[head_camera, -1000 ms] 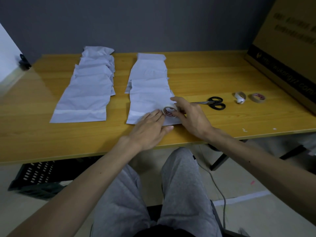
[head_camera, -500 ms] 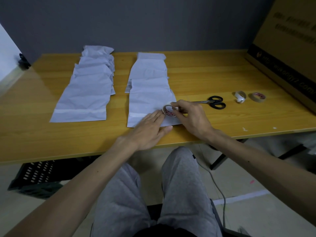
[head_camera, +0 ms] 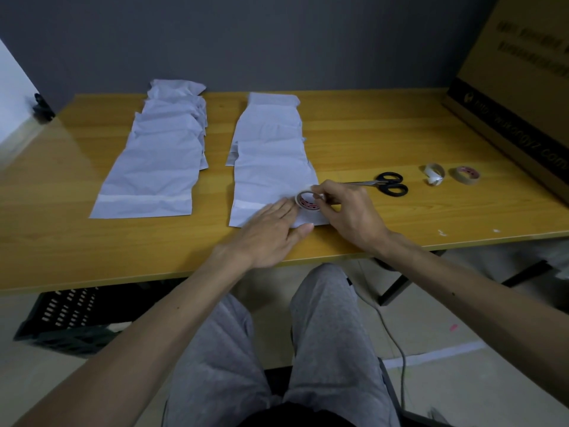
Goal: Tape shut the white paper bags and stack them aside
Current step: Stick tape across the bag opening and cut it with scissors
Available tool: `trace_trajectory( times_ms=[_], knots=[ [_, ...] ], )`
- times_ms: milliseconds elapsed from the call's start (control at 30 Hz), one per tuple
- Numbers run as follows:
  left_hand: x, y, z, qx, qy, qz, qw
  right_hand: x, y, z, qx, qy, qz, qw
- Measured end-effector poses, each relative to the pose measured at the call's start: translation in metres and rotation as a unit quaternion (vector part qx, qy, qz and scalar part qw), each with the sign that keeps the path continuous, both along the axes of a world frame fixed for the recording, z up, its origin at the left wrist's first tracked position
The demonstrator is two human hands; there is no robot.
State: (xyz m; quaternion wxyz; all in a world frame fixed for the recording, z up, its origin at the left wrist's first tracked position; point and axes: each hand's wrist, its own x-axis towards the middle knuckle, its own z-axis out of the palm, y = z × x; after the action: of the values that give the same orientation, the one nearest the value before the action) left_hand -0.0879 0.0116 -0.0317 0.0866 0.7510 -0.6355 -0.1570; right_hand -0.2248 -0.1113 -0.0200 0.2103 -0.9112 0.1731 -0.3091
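The person wears heathered grey sweatpants [head_camera: 332, 340] (creased along the thighs) and a dark top [head_camera: 295, 416].

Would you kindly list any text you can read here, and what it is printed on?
"http ... .com": web address on the black band of the cardboard box; the middle is blurred.
Dark lines higher on the box: too blurred to read.
Red print inside the tape roll in the right hand and inside the spare roll: too small to read.

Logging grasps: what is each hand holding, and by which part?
The right hand pinches the tape roll by its rim. The left hand holds nothing; it presses flat on the nearest white bag.
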Motion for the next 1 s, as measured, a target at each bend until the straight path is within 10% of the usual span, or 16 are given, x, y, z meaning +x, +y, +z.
trace_trajectory(
  times_ms=[1000],
  knots=[
    [-0.008, -0.005, 0.007, -0.001, -0.052, 0.018, 0.998, -0.026, -0.018, 0.025, -0.078, 0.112, 0.009, 0.991]
  ],
)
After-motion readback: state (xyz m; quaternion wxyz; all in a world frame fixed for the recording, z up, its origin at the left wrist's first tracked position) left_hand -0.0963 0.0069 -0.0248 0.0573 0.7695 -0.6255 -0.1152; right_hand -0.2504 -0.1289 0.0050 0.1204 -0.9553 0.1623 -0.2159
